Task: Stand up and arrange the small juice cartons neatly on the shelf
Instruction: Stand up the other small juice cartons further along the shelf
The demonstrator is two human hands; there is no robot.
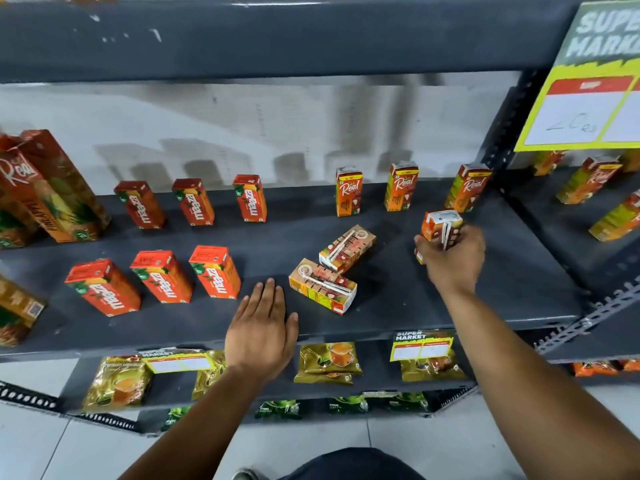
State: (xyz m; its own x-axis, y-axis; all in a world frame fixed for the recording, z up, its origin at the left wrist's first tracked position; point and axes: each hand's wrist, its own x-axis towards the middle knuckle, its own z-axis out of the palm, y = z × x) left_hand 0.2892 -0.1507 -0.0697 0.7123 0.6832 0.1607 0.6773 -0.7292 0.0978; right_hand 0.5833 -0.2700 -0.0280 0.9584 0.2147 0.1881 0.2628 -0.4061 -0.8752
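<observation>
My right hand grips a small orange juice carton upright near the right of the dark shelf, its straw side facing me. Two more small cartons lie flat mid-shelf: one behind, one in front, touching each other. Three small Real cartons stand in a row at the back. My left hand rests flat and open on the shelf's front edge, left of the lying cartons. Red Maaza cartons stand in two rows of three: back, front.
Large Real pineapple cartons stand at the far left. A yellow supermarket price sign hangs at upper right. The neighbouring shelf unit on the right holds more small cartons. Tea packets lie on the shelf below.
</observation>
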